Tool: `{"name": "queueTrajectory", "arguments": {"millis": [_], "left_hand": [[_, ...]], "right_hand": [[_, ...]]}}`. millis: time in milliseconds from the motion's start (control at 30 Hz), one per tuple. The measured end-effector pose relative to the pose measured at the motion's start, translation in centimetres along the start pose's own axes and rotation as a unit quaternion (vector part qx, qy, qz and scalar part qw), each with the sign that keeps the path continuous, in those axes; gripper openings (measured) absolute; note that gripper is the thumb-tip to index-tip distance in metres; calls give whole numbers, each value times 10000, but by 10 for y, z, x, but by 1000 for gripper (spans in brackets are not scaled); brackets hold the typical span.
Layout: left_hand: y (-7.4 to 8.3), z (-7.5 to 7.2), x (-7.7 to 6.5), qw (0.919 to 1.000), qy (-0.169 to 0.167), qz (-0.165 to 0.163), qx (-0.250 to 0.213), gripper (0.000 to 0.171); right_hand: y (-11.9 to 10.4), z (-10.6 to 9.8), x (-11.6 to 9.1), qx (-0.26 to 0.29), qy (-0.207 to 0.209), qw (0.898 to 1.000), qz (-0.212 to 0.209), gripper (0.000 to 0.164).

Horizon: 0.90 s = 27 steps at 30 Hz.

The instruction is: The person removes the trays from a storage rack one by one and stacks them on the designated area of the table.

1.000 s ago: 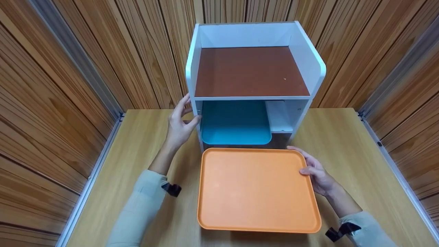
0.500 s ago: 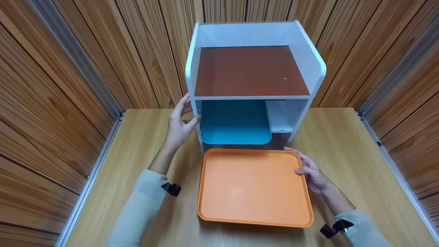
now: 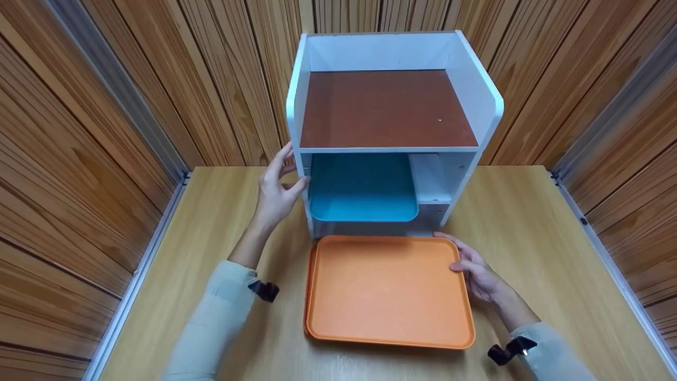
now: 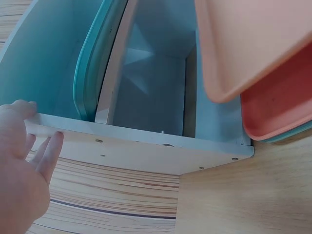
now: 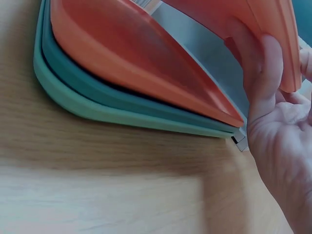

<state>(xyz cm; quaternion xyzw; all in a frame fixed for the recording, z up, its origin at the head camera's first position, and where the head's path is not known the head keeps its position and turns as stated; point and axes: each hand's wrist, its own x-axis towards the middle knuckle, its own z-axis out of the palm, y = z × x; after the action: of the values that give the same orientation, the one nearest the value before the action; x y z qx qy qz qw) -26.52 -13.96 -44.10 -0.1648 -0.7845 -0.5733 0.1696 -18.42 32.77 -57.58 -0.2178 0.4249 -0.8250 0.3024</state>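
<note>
My right hand [image 3: 478, 272] grips an orange tray [image 3: 391, 291] by its right edge, thumb on top and fingers beneath. That tray hangs slightly above a stack on the table. In the right wrist view the stack shows a red-orange tray [image 5: 122, 44] on top, then a dark teal tray [image 5: 117, 92] and a light green tray [image 5: 92, 109]. My left hand [image 3: 277, 193] holds the left side panel of a white shelf unit [image 3: 378, 53], thumb at its front edge. On the middle shelf a teal tray [image 3: 365, 190] juts forward; the left wrist view suggests another beneath it.
The unit's brown top shelf [image 3: 389, 111] has raised walls on three sides. Its bottom compartment [image 4: 151, 92] lies behind the held tray. Wood-patterned walls [image 3: 222, 79] with metal rails enclose the wooden table [image 3: 518, 211].
The orange tray has shifted left and sits lower over the stack, with a lower tray's edge now showing at its left. My right hand moved along with it; my left hand stayed put.
</note>
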Motion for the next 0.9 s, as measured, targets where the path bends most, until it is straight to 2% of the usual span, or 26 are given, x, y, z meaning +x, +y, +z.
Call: {"name": "queueTrajectory", "arguments": {"millis": [167,400,667,767,900], "left_hand": [[-1,0,0,10000,8,-38,11,71],[-1,0,1,10000,-22,-78,-18,72],[1,0,2,9999,-83,-150,14,71],[1,-1,2,9999,-82,-147,2,71],[1,-1,1,9999,-82,-131,-25,71]], "right_hand": [[3,-1,0,-304,430,9984,215,71],[10,-4,3,-221,392,9990,60,75],[13,-3,7,-529,745,9955,237,73],[14,-1,8,-802,1011,9910,366,71],[11,3,11,-1168,1539,9784,735,69]]}}
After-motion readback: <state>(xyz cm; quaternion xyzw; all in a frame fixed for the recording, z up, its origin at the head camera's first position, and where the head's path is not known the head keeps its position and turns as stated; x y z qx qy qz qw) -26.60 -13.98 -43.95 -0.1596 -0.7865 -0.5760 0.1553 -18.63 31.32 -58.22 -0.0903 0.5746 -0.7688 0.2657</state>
